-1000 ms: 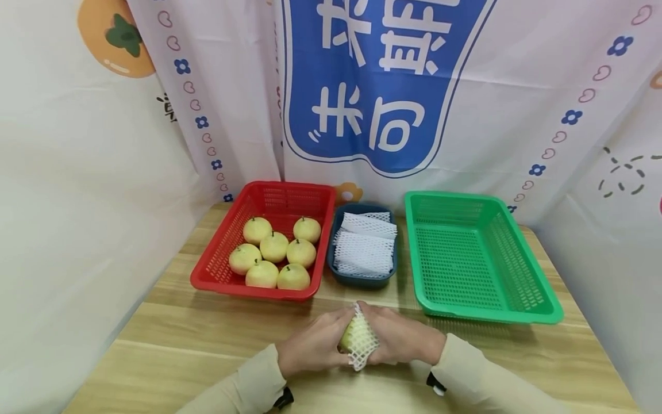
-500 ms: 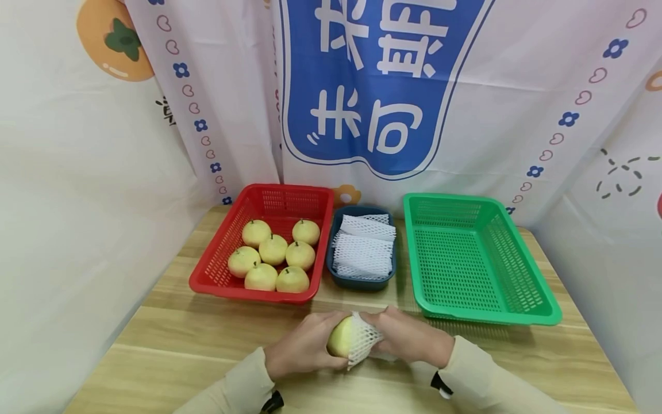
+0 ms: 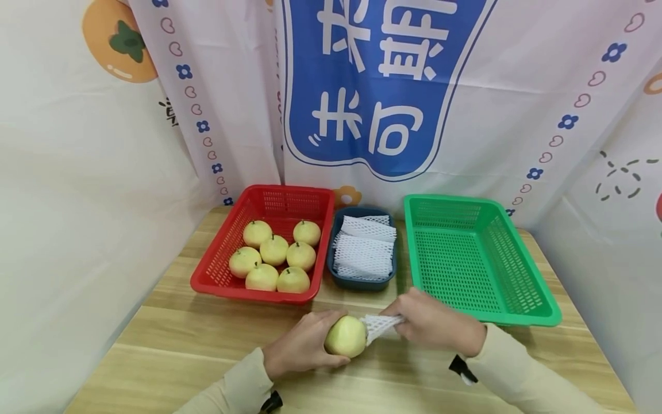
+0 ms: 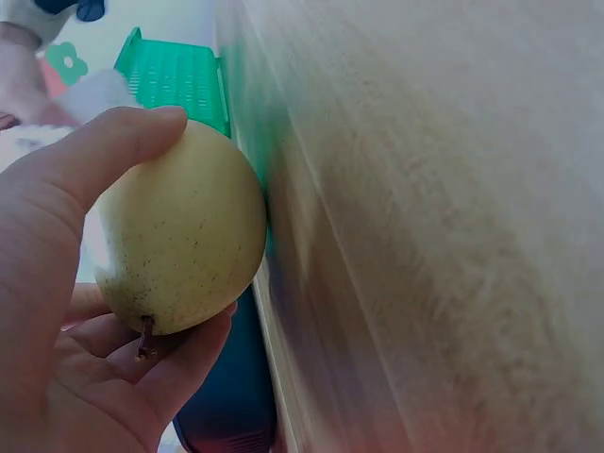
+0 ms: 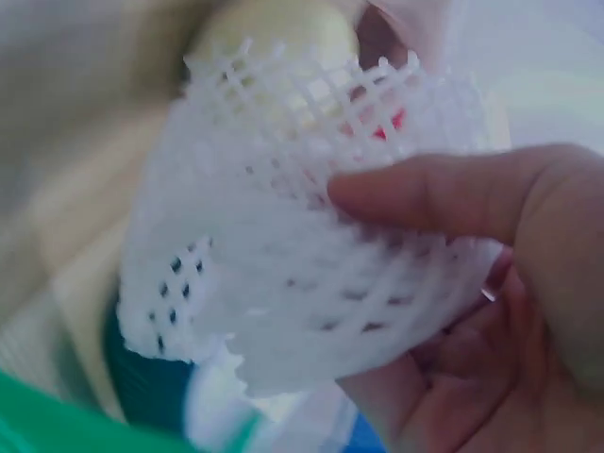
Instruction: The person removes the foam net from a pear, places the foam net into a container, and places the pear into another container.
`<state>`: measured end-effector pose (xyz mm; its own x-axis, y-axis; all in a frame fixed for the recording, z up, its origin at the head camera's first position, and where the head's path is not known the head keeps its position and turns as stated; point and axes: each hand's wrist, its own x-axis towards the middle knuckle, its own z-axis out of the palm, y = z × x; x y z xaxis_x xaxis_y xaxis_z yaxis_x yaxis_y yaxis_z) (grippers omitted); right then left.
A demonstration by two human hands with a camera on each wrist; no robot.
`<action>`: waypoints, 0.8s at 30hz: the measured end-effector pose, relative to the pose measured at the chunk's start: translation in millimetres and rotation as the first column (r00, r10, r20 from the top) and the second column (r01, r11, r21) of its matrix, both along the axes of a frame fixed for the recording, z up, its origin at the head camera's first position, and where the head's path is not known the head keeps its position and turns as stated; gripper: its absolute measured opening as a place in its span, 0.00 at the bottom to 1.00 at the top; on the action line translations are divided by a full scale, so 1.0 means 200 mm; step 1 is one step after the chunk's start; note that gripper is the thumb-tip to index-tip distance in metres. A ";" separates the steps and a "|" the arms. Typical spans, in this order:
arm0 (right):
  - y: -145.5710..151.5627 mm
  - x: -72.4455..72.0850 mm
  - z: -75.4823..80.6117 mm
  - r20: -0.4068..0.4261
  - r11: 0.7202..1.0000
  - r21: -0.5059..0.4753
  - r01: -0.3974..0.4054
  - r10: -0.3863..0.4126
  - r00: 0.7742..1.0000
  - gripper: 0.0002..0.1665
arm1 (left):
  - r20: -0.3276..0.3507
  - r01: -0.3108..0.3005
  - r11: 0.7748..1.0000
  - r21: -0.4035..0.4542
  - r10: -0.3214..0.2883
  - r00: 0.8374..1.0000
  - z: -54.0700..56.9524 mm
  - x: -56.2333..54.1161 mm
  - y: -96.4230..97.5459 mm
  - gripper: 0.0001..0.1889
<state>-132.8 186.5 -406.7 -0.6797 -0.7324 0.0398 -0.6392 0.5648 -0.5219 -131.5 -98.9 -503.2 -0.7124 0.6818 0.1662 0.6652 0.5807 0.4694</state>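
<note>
A round yellow pear [image 3: 346,337] is gripped by my left hand [image 3: 304,344], with the thumb on one side and fingers on the other. In the left wrist view the pear [image 4: 184,231] is bare, its brown stem towards the palm. My right hand [image 3: 434,321] pinches a white foam net sleeve [image 3: 379,325] just right of the pear. The right wrist view shows the sleeve [image 5: 311,236] between thumb and fingers, its netted edge in front of the pear; whether they touch I cannot tell.
A red basket [image 3: 199,280] of several pears stands at the back left. Beside it a dark blue tub [image 3: 362,284] holds stacked white net sleeves [image 3: 364,253]. The green basket [image 3: 455,267] stands at right on the wooden table [image 3: 196,345], before a printed cloth [image 3: 248,103].
The net sleeve has come off the pear, drawn to the right by my right hand. My left hand, with the pear, has shifted slightly left.
</note>
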 end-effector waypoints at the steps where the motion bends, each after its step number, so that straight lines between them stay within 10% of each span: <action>1: 0.01 0.00 0.04 0.008 1.000 -0.002 0.006 -0.006 1.000 0.22 | -0.002 -0.002 1.000 0.000 0.002 1.000 0.00 0.00 0.00 0.41; 13: 0.04 -0.27 0.41 -0.124 0.982 -0.017 0.188 -0.188 0.974 0.19 | 0.019 -0.024 0.999 -0.022 0.025 1.000 0.00 -0.01 -0.02 0.42; 24: -0.07 -0.66 0.37 -0.422 0.954 0.007 0.301 -0.270 0.865 0.23 | 0.026 -0.026 0.999 -0.022 0.026 0.999 -0.01 0.01 0.00 0.43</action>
<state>-264.4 173.1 -333.1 -0.7926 -0.5203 0.3178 -0.5923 0.7807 -0.1991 -129.8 -99.8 -505.3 -0.7338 0.6664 0.1323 0.6374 0.6079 0.4735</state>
